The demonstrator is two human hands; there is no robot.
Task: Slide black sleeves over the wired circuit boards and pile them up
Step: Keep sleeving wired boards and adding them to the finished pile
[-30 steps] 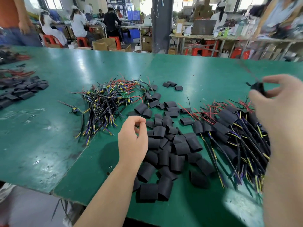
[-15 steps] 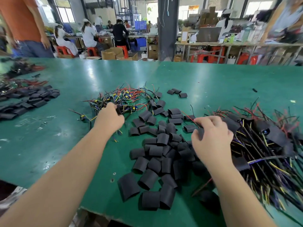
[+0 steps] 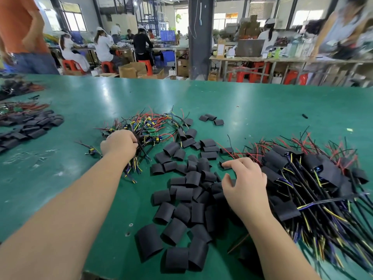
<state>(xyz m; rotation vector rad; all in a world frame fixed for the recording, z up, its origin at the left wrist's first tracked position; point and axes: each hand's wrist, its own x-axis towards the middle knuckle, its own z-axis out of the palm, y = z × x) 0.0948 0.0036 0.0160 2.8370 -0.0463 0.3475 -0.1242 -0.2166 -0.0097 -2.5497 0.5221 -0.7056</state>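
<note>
Both hands dropped: left hand clutches wired boards; right hand, fingers loose, touches sleeves.

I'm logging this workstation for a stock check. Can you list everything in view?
unsleeved wired boards: one tangled pile, green boards with red, yellow, black wires, table centre-left
loose sleeves: dozens, black, heap at table centre and near edge
stray sleeves: three, black, beyond the heap
sleeved boards: one large pile, black with coloured wires, right
second sleeve and board stock: piles, black and red, far left
table: one, green
stools: several, red, background
left hand: grips wires of the unsleeved wired boards
right hand: on the loose sleeves, grip unclear
</note>
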